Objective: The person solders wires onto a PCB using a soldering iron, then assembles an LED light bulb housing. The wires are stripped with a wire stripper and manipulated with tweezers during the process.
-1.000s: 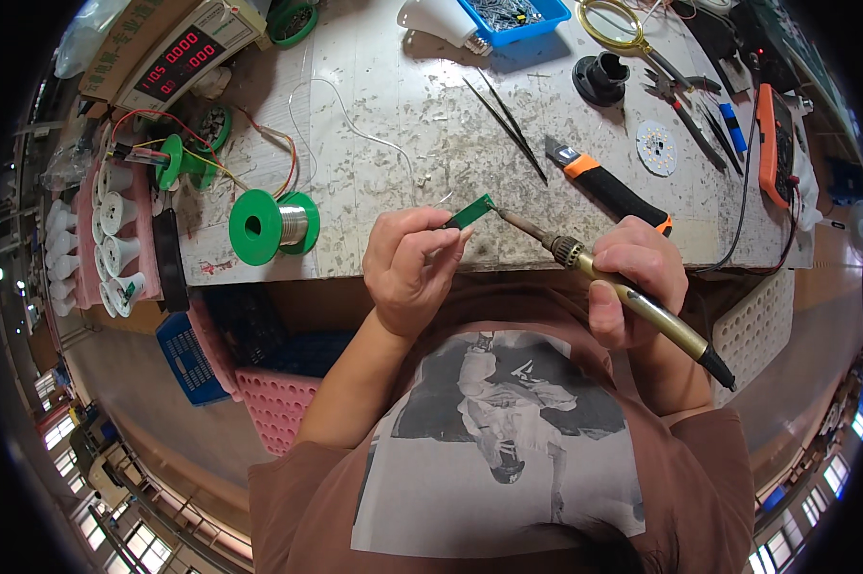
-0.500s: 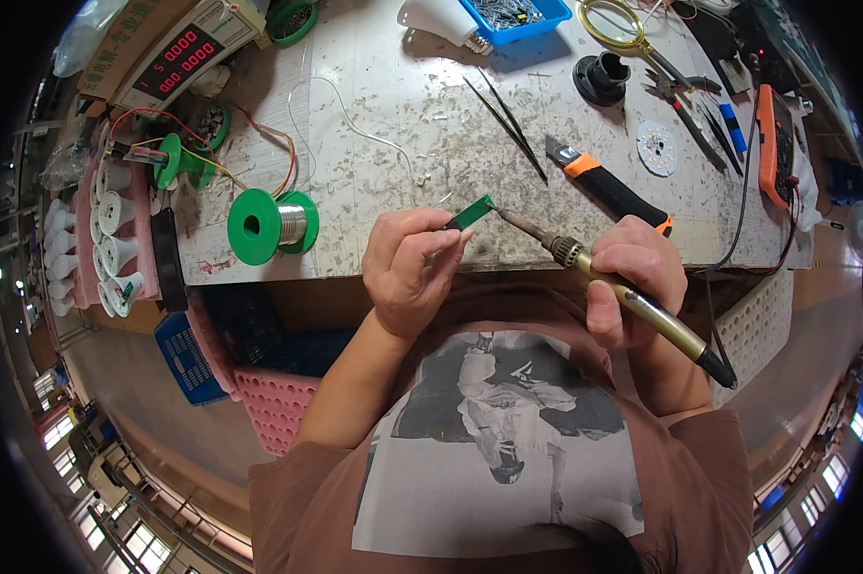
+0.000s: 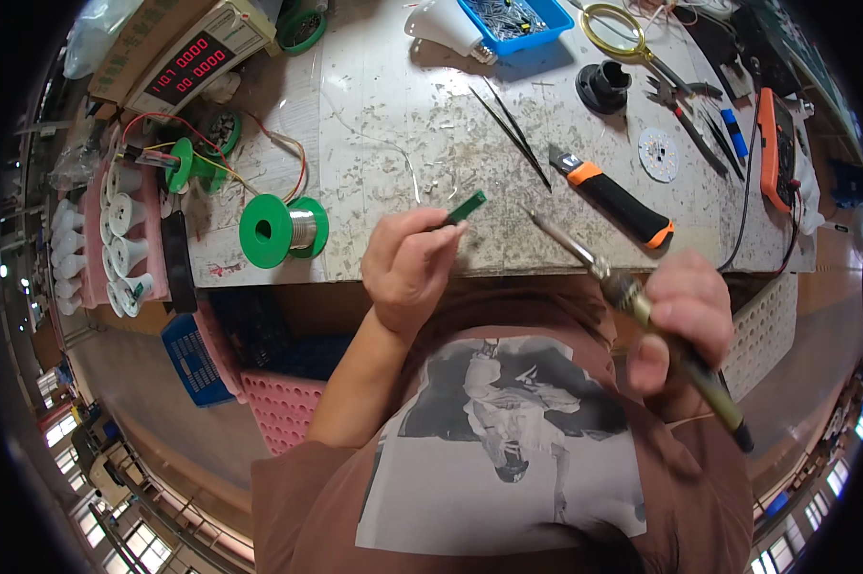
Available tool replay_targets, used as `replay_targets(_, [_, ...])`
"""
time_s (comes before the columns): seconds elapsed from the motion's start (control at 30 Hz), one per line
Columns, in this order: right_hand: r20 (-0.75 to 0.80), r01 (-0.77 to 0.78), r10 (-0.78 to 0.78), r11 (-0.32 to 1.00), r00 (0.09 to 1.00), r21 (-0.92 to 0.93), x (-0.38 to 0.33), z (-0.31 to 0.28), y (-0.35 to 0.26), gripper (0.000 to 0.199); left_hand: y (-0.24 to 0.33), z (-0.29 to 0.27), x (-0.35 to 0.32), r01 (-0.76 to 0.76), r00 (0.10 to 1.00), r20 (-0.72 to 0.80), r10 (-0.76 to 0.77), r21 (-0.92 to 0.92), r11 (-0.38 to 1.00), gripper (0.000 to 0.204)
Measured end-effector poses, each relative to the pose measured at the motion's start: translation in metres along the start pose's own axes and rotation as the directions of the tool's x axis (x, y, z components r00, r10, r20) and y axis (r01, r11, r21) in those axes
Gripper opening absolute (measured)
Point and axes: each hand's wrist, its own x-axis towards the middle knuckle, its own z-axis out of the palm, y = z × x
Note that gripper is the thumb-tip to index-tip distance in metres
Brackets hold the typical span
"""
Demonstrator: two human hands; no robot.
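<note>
Where it shows, the strip (image 3: 469,207) (slim) is green.

We are seeing a glossy plastic spool (image 3: 280,241) and a scuffed, matt tabletop (image 3: 489,239). We are noticing a metallic-looking soldering iron (image 3: 626,297).

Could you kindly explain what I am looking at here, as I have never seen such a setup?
Certainly. There is no machine: each grip is a person's bare hand. The view comes from a wide fisheye camera worn on the head, looking down, so straight edges look bent. The left grip pinches a small green strip; the right grip holds a soldering iron, its tip apart from the strip. On the worn workbench lie a green solder spool, tweezers, a utility knife, a round white board and an orange meter.
</note>
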Motion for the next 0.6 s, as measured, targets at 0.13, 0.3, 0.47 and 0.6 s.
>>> replay_targets(0.13, [-0.009, -0.014, 0.015, 0.999, 1.000, 0.040, -0.004, 0.009, 0.015, 0.025, -0.001, -0.003, 0.001, 0.101, 0.993, -0.055, -0.103, -0.052, 0.994, 0.023])
replay_targets(0.3, [0.019, -0.033, 0.032, 0.998, 0.999, 0.059, -0.012, 0.017, 0.024, 0.023, -0.001, -0.002, 0.004, 0.112, 0.993, -0.027, -0.114, -0.074, 0.991, 0.023])
replay_targets(0.47, [0.016, -0.042, 0.041, 0.997, 0.999, 0.058, -0.011, 0.022, 0.030, 0.021, 0.001, 0.000, 0.006, 0.121, 0.992, -0.019, -0.123, -0.076, 0.990, 0.024])
replay_targets(0.6, [0.020, -0.063, 0.063, 0.998, 0.998, 0.014, -0.008, 0.019, 0.024, 0.020, -0.002, 0.001, 0.005, 0.127, 0.991, -0.028, -0.131, -0.109, 0.986, 0.026])
